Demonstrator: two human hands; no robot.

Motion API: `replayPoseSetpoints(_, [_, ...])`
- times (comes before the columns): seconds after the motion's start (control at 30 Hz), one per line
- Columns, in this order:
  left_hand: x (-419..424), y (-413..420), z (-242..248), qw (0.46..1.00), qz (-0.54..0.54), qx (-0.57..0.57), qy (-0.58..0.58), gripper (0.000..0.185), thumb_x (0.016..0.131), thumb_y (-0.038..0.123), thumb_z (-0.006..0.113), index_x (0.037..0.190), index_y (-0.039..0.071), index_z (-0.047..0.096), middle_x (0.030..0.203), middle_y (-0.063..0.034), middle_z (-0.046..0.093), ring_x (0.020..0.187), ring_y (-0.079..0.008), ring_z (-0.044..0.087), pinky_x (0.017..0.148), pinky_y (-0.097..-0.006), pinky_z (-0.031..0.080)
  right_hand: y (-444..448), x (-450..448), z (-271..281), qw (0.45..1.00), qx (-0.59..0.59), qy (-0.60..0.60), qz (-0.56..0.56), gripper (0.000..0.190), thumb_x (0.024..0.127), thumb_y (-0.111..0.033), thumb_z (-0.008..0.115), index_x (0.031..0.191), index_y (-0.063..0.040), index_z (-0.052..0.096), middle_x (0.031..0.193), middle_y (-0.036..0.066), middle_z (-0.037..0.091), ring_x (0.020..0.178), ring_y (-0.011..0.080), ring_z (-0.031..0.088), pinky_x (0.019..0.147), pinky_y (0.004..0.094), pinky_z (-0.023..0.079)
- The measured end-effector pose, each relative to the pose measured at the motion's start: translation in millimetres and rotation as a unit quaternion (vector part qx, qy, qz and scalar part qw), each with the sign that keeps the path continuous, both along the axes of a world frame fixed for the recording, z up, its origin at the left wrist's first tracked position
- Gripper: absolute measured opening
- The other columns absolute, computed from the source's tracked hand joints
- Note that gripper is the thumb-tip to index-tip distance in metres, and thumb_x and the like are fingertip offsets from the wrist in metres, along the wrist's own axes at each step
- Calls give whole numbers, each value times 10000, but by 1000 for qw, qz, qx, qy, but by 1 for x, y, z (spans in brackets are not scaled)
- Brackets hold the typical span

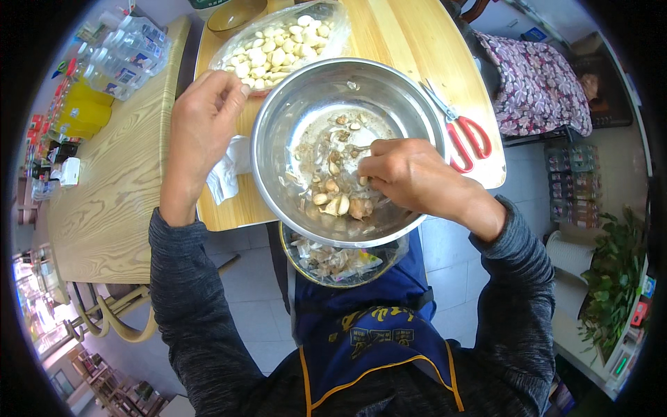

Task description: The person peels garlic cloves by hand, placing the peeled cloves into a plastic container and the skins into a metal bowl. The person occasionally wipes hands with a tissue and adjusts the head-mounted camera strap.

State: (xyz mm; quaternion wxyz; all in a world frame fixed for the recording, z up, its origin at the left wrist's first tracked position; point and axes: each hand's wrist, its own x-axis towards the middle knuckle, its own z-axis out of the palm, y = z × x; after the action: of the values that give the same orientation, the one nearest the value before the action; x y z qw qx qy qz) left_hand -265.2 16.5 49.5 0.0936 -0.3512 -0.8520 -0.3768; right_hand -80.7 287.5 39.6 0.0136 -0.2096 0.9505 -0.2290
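Note:
A wide stainless steel bowl (346,241) stands at the near edge of the wooden table (411,36). Inside it lie unpeeled garlic cloves (337,205), part of a garlic bulb (360,208) and loose papery skins. My right hand (404,169) is inside the bowl, its fingers bent around a small garlic clove (363,180). Beyond the bowl's left rim, my left hand (214,101) hovers by a clear plastic bag full of peeled garlic cloves (279,51); its fingers are curled, and whether they hold anything is hidden. Red-handled scissors (461,136) lie right of the bowl.
A white tissue (229,169) lies left of the bowl, and an amber glass bowl (237,18) stands behind. Below the steel bowl is a bin (338,260) of garlic skins. Another wooden table (114,177) at left carries plastic bottles (127,57). A flower-patterned cloth (536,78) covers a seat at right.

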Motion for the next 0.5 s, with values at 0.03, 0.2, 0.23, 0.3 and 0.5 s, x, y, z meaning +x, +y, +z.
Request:
replayPoseSetpoints(0.03, [6,0,0,1000,-9,9,1,138,997,122,732,976,-10,696,871,-116,675,725,-213,639,684,-342,526,-4,-2,-1,1000,15,5,9,127,809,4,705,915,-23,770,868,175,715,851,388,745,761,467,608])
replayPoseSetpoints(0.2, [35,3,9,999,-30,11,-26,130,980,105,746,971,-17,706,891,-118,686,730,-215,655,686,-349,543,-11,-7,-8,997,70,18,25,187,779,8,721,947,-39,789,891,183,724,877,379,758,756,451,622])
replayPoseSetpoints(0.23, [40,3,10,999,-36,17,-26,128,977,103,749,971,-19,708,893,-118,687,730,-217,658,685,-349,545,-11,-7,-6,997,73,24,23,187,772,14,724,941,-36,787,895,188,725,874,376,759,748,446,622])
replayPoseSetpoints(0.3, [52,5,14,998,-45,23,-32,112,966,82,756,980,-18,707,886,-117,681,739,-227,661,688,-346,549,-10,-6,-2,997,65,46,15,171,771,22,733,929,-24,779,898,191,729,861,371,758,729,441,617])
replayPoseSetpoints(0.5, [104,14,14,993,-101,45,-49,97,960,29,757,1043,-20,745,918,-53,684,757,-116,620,657,-273,498,-8,7,20,977,-200,3,-80,118,881,1,812,978,15,747,862,100,716,752,186,710,649,328,557])
